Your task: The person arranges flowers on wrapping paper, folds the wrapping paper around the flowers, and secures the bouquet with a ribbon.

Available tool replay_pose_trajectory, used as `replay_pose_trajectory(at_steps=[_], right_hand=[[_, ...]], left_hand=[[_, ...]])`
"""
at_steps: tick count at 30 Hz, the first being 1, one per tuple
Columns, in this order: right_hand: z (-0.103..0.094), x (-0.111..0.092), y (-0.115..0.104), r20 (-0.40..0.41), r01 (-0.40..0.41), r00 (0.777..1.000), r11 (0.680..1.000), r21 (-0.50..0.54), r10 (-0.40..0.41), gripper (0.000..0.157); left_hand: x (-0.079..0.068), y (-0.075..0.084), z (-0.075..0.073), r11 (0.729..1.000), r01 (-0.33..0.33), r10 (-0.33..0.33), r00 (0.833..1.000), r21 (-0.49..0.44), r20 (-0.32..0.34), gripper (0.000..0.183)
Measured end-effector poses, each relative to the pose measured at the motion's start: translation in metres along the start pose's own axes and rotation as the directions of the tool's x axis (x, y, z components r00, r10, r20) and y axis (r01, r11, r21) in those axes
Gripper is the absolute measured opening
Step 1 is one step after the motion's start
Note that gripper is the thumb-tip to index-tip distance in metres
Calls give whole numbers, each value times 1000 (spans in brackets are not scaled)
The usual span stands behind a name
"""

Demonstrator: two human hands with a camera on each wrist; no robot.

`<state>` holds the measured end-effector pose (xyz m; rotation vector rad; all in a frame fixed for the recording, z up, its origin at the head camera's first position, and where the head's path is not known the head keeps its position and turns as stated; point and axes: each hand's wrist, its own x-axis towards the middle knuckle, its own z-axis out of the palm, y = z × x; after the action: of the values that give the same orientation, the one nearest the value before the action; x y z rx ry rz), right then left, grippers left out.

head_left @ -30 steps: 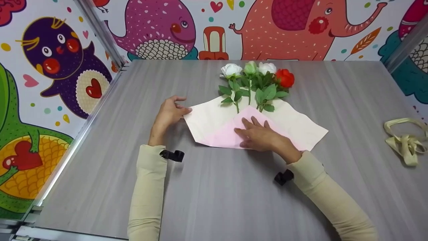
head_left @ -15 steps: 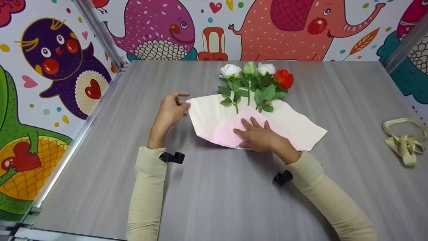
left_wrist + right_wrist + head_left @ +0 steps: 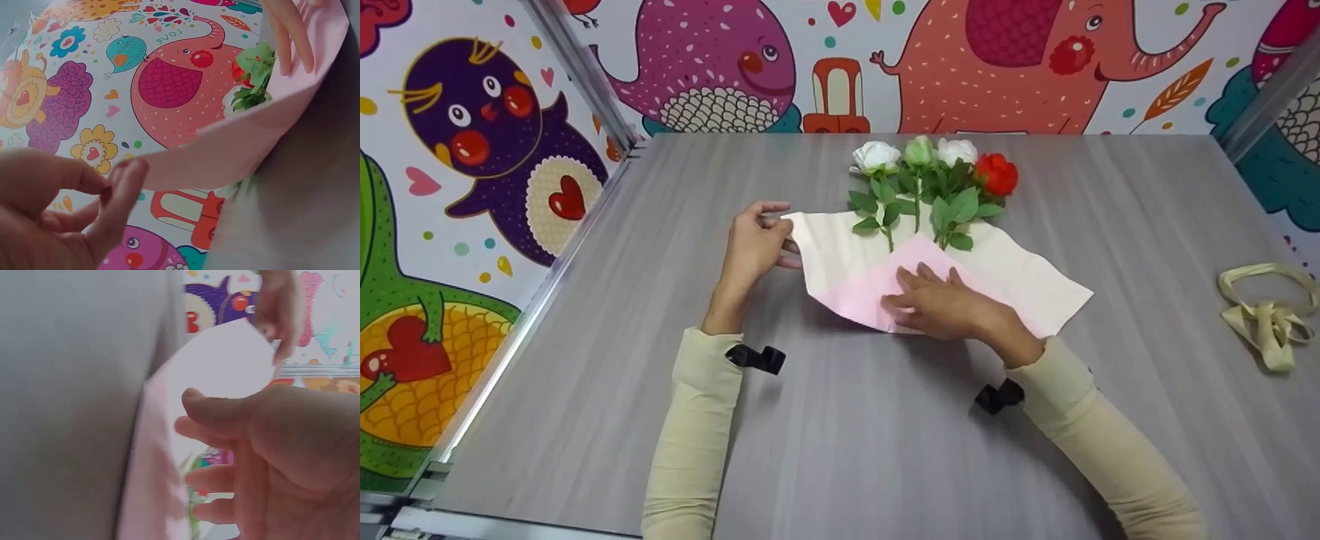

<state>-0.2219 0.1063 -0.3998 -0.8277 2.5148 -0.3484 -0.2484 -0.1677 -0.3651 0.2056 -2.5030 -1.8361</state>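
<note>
A sheet of wrapping paper (image 3: 840, 247), cream on its upper face, lies on the table with a pink flap (image 3: 859, 300) folded up over the flower stems. My left hand (image 3: 754, 244) pinches its left corner between thumb and fingers; in the left wrist view the paper (image 3: 208, 160) curves up from there. With fingers spread, my right hand (image 3: 945, 306) presses on the pink flap. Artificial roses stick out past the top: a white rose (image 3: 876, 157), a green bud (image 3: 919, 151), another white rose (image 3: 957, 152) and a red rose (image 3: 997, 175). Their lower stems are hidden under the flap.
A loose cream ribbon (image 3: 1271, 322) lies on the grey table (image 3: 840, 435) at the far right. Cartoon-printed walls (image 3: 997, 67) stand behind and to the left, with a metal frame post (image 3: 585, 75) at the corner. Each cuff carries a black wrist mount.
My left hand has moved up and inward, lifting the paper's left corner and drawing it toward the roses. My right hand stays nearly in place on the flap.
</note>
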Motion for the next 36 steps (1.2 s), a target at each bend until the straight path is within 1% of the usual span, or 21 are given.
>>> replay_pose_trajectory(at_steps=[3,6,8,12,14,16,17,18,19,20,21,24,25,27,29,31,34,35,36], right_hand=[[-3,-2,-1,-22,6,1000,1000,-4,-6,40],[-2,0,1,-15,18,1000,1000,10,-18,40],[-1,1,4,-7,27,1000,999,36,-27,41],[0,4,10,-7,85,996,994,73,-84,43],[-1,6,14,-19,127,992,988,91,-126,44],[-3,7,18,-74,174,983,978,110,-167,43],[-5,7,21,-123,191,977,975,115,-177,42],[-8,7,23,-177,194,969,973,124,-170,42],[-11,7,25,-240,197,957,970,140,-160,41],[-14,5,26,-309,203,940,966,162,-146,40],[-17,4,27,-376,210,918,961,182,-130,40],[-26,-1,27,-533,236,843,940,245,-72,37],[-28,-3,26,-582,262,810,932,249,-72,35],[-30,-6,24,-667,309,740,924,224,-86,30],[-31,-8,23,-731,365,670,916,169,-132,25],[-30,-9,21,-769,428,604,899,89,-211,23],[-29,-10,17,-769,504,530,862,-53,-357,22],[-28,-10,15,-767,516,503,850,-104,-400,22],[-27,-11,13,-768,524,469,837,-155,-436,21]], left_hand=[[4,2,0,998,23,-23,1000,-51,13,35],[8,10,2,997,51,-49,998,-54,29,34],[11,18,7,996,66,-64,997,-59,47,34],[16,36,22,994,86,-81,994,-62,78,34],[18,45,31,994,89,-82,992,-65,96,34],[19,54,39,994,92,-84,990,-60,117,34],[19,58,43,993,94,-84,988,-67,131,34],[19,62,46,993,96,-85,985,-70,148,34],[19,66,50,992,100,-87,983,-75,162,34],[18,70,53,991,105,-90,980,-79,178,33],[17,73,56,990,110,-92,977,-83,191,33],[18,76,64,988,126,-105,969,-85,222,31],[19,77,66,988,130,-108,968,-85,225,30],[22,77,72,988,134,-113,966,-77,232,31],[24,78,77,988,137,-117,965,-72,235,32],[25,79,83,988,137,-117,965,-68,237,33],[26,80,91,990,132,-114,963,-58,243,33],[26,81,94,990,129,-112,963,-53,245,33],[26,82,96,991,124,-109,963,-47,247,33]])
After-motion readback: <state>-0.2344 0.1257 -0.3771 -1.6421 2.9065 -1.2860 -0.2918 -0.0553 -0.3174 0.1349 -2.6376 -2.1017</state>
